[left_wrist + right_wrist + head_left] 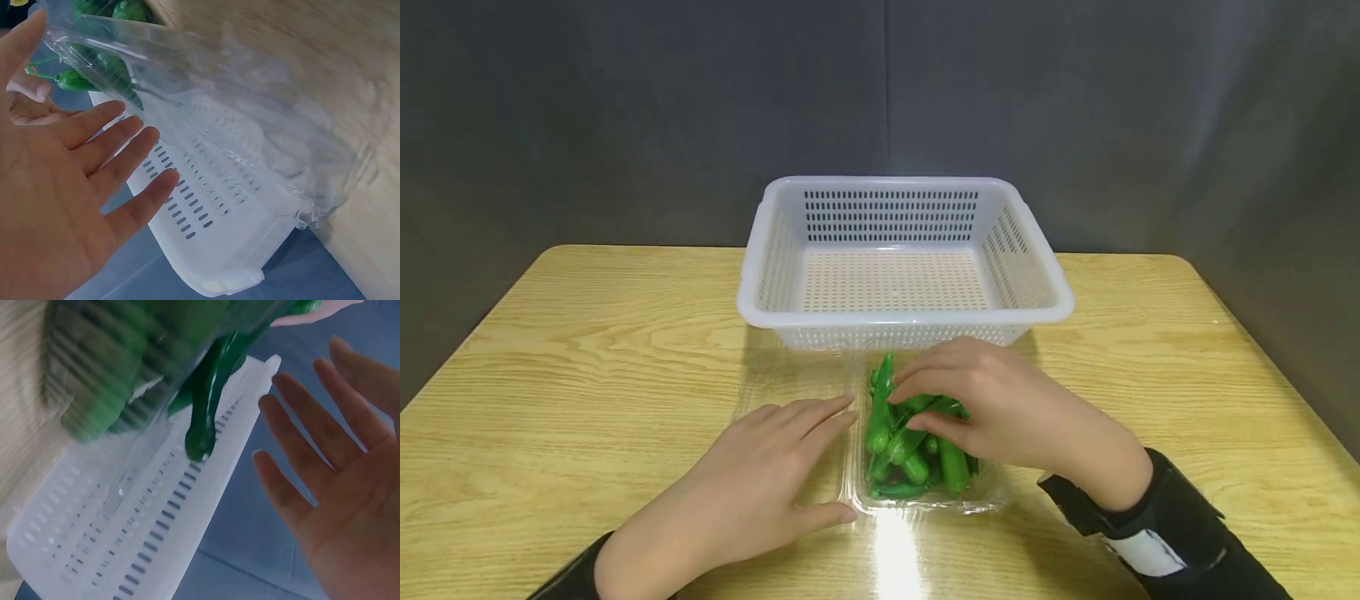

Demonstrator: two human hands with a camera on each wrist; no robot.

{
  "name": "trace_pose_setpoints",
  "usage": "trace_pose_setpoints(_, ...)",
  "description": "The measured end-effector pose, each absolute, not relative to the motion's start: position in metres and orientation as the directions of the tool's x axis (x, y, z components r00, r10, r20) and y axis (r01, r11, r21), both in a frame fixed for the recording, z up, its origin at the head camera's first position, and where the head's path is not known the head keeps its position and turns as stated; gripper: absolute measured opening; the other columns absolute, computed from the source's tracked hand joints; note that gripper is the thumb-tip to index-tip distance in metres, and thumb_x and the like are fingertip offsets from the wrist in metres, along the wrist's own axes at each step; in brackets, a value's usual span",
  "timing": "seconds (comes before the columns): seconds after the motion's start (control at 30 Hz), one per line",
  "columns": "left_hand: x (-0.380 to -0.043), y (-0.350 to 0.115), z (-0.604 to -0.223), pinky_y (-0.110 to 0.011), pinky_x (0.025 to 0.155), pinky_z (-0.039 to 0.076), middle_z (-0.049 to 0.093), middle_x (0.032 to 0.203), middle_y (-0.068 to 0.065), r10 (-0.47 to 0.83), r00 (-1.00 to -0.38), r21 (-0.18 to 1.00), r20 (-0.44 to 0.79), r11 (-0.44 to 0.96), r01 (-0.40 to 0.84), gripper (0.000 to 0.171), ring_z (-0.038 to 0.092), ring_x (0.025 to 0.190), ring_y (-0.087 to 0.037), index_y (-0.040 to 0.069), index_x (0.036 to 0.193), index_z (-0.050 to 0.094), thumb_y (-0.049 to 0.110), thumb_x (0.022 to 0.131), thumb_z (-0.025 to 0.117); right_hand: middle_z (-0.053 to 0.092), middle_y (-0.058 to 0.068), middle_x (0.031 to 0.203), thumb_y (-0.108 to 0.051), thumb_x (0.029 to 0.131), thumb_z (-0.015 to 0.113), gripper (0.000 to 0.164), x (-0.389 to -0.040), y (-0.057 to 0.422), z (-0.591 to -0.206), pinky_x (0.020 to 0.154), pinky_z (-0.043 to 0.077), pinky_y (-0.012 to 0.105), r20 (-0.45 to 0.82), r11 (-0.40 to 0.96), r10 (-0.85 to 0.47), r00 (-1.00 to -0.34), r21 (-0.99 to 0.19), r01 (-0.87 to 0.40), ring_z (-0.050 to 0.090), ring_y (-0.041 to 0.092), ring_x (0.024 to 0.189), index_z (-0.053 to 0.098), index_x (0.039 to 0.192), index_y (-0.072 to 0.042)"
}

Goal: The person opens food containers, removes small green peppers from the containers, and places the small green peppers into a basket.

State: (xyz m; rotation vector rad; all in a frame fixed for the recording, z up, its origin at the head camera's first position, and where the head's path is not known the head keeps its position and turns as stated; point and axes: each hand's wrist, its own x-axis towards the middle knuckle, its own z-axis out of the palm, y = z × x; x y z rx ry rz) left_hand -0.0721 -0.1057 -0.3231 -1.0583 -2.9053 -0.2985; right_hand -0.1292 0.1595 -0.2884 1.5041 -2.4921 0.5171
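A clear plastic clamshell box (854, 498) lies unfolded on the table, its lid (797, 375) flat to the left. Several glossy green vegetables (880, 427), some long like peppers or cucumbers, fill its right half. My left hand (756, 471) hovers over the lid with fingers stretched, its fingertips near the fold. Over the vegetables is my right hand (992, 404), fingers loosely bent. In the right wrist view that hand (340, 481) holds nothing and stands apart from a dark green vegetable (203, 425). The left wrist view shows the left palm (62, 181) holding nothing.
Directly behind the box stands a white perforated basket (906, 319) with nothing in it. The wooden table (587, 350) stretches to both sides. A dark grey curtain (662, 108) hangs along the back.
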Motion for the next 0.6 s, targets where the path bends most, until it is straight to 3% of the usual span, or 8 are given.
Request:
trace_pose_setpoints(0.27,-0.072,-0.107,-0.326,-0.055,0.106,0.039,0.042,0.153,-0.004,0.633,-0.768,0.169,0.095,0.750,0.639,0.083,0.045,0.135,-0.026,0.008,0.147,0.047,0.064,0.087,0.063,0.067,-0.001,0.123,-0.021,0.077,0.086,0.041,-0.122,0.151,-0.294,0.105,0.043,0.039,0.245,0.412,-0.857,-0.453,-0.203,-0.888,0.059,0.018,0.119,0.072,0.115,-0.015)
trace_pose_setpoints(0.6,-0.072,-0.106,-0.327,-0.052,0.106,0.040,0.043,0.152,-0.005,0.641,-0.761,0.168,0.102,0.743,0.648,0.082,0.046,0.134,-0.026,0.007,0.145,0.049,0.062,0.087,0.064,0.062,-0.002,0.132,-0.024,0.074,0.088,0.055,-0.118,0.144,-0.302,0.110,0.038,0.042,0.156,0.463,-0.860,-0.486,-0.161,-0.871,0.052,0.021,0.127,0.068,0.125,-0.018)
